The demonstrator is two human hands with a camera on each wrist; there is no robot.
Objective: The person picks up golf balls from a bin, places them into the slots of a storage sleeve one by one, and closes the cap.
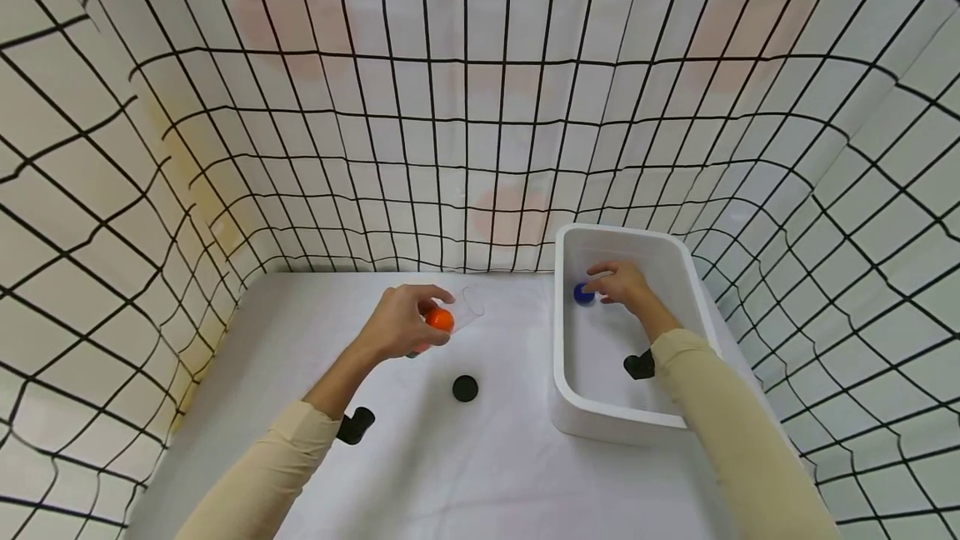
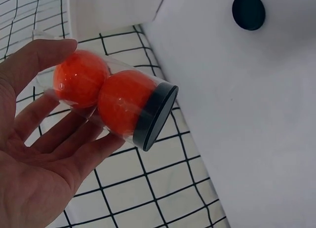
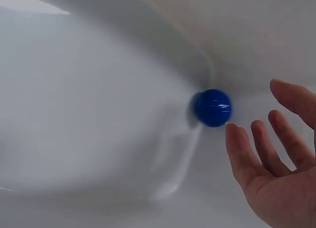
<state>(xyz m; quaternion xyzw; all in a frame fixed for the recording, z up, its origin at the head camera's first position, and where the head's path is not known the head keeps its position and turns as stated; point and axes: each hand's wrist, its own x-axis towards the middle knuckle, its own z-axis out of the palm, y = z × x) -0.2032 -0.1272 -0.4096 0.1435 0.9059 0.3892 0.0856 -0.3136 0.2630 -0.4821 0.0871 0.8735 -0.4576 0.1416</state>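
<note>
My left hand (image 1: pixel 399 322) grips a clear plastic tube (image 1: pixel 468 315) above the white table, thumb on one side and fingers on the other. In the left wrist view two orange balls (image 2: pixel 81 79) sit in a row inside it. A black cap (image 2: pixel 157 116) closes the end nearer the camera; the far end looks uncapped. My right hand (image 1: pixel 621 283) is down inside a white bin (image 1: pixel 559 340), fingers spread and holding nothing. Just beyond its fingertips a blue ball (image 3: pixel 213 108) lies at the corner of the bin's floor.
A loose black round cap (image 1: pixel 465 388) lies on the white tabletop (image 1: pixel 480 473) between the arms. Black netting (image 1: pixel 465 119) rises behind and along both sides. Each wrist carries a small black camera (image 1: pixel 356 425).
</note>
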